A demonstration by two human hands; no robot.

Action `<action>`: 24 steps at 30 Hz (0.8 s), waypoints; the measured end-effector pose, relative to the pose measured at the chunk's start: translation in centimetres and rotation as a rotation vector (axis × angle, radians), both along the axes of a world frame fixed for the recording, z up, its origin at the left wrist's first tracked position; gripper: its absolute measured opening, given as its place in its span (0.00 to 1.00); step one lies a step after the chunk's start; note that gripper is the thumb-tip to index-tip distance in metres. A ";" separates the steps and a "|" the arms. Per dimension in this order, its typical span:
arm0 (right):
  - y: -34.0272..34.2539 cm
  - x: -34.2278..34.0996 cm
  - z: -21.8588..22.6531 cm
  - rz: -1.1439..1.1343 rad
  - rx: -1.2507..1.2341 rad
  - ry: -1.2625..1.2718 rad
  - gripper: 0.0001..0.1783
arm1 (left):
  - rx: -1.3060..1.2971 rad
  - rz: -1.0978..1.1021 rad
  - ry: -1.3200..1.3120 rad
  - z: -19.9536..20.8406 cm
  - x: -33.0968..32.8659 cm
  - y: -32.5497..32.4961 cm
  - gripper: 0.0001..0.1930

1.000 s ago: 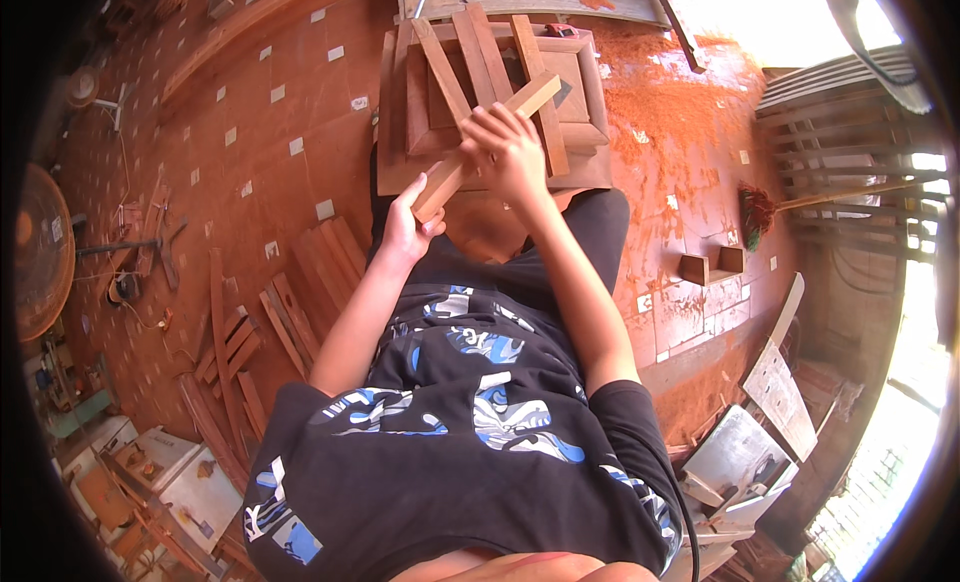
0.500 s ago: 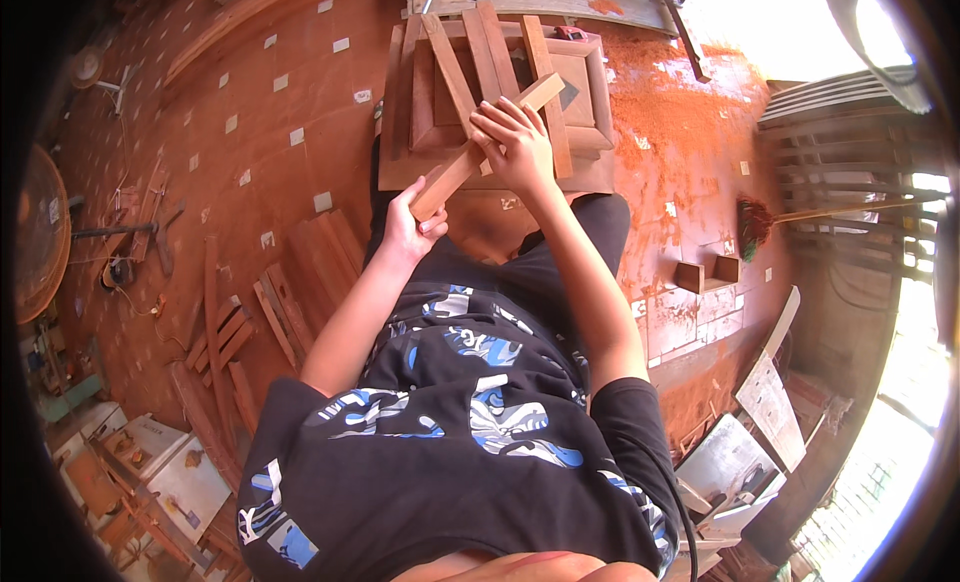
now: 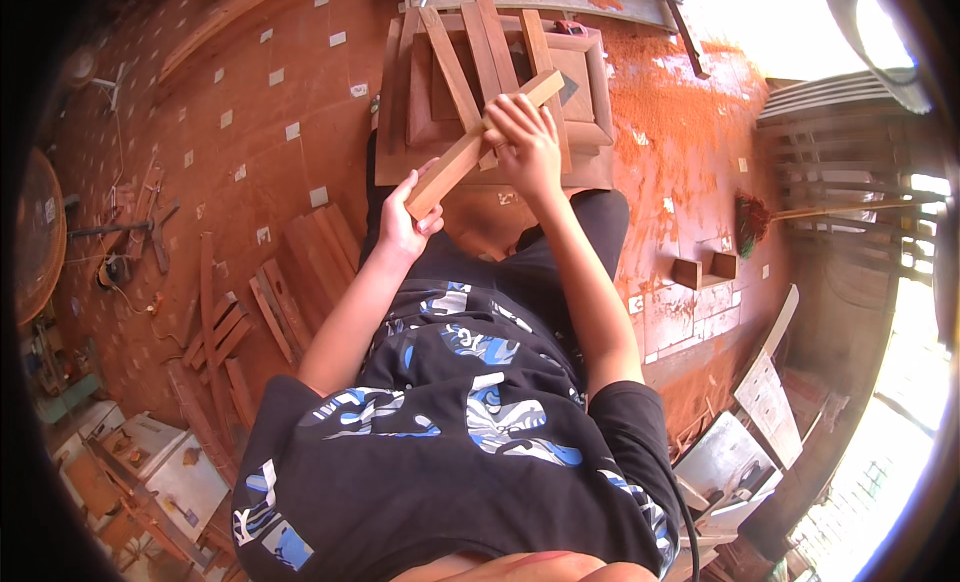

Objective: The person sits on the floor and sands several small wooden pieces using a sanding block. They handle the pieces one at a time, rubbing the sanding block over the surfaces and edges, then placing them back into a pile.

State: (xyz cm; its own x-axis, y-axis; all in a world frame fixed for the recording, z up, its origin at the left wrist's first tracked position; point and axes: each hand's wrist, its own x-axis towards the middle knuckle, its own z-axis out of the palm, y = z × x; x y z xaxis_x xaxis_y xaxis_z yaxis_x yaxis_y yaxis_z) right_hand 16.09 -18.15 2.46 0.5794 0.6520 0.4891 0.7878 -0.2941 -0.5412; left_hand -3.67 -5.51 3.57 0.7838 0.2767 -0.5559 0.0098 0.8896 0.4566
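A squared wooden bar (image 3: 455,170) slants across the view, its far end up to the right above the stacked panels. My left hand (image 3: 407,220) grips its near end, the thumb along the side and the fingers curled underneath. Across the bar's upper half lies my right hand (image 3: 525,147), its fingers bent over the top face. Whether anything thin sits under that palm is hidden. Beyond the bar, several loose wooden strips (image 3: 485,47) rest on a framed wooden panel (image 3: 597,117), which lies on a flat board.
A small red object (image 3: 571,28) sits at the panel's far edge. Reddish sawdust (image 3: 665,82) covers the floor to the right, near a broom (image 3: 755,222) and a small wooden bracket (image 3: 706,272). Planks (image 3: 320,244) lie at left. Slatted wooden pieces stand along the right wall.
My right hand has shifted slightly to the right and closer to me over the bar, its fingers more bent. The left hand keeps its grip on the near end.
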 end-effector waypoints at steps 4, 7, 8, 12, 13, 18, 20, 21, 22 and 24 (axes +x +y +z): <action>1.1 -2.5 0.4 -0.075 -0.038 -0.068 0.19 | -0.007 0.039 0.012 0.0 0.1 -0.3 0.21; 0.6 -8.4 3.8 0.256 -0.107 -0.038 0.21 | -0.011 0.081 0.066 -2.0 -0.1 0.1 0.19; 0.1 -9.4 3.7 0.284 -0.109 -0.017 0.22 | -0.017 0.088 0.091 -3.2 -0.3 0.3 0.19; -0.4 -6.4 3.2 0.337 -0.116 -0.050 0.23 | 0.015 -0.001 0.028 -1.7 -0.3 -0.2 0.18; -0.1 -5.1 2.9 0.243 -0.105 -0.058 0.23 | 0.015 -0.002 0.023 -1.3 -0.4 -0.2 0.19; 1.1 -2.6 0.3 -0.102 0.032 0.046 0.20 | 0.000 0.016 0.008 -1.0 0.3 -0.1 0.21; 1.3 -6.1 3.1 0.145 0.003 0.155 0.21 | -0.062 0.069 0.000 -1.7 -0.1 -0.1 0.22; 1.0 -8.6 3.2 0.249 -0.057 0.077 0.21 | -0.063 0.147 0.006 -2.8 -0.3 -0.4 0.23; 0.8 -11.1 3.1 0.356 0.019 0.081 0.20 | -0.072 0.219 0.006 -4.5 -0.4 -1.0 0.24; 1.1 -11.6 2.7 0.576 -0.064 -0.026 0.27 | -0.139 0.204 -0.085 -6.1 -0.6 -0.7 0.24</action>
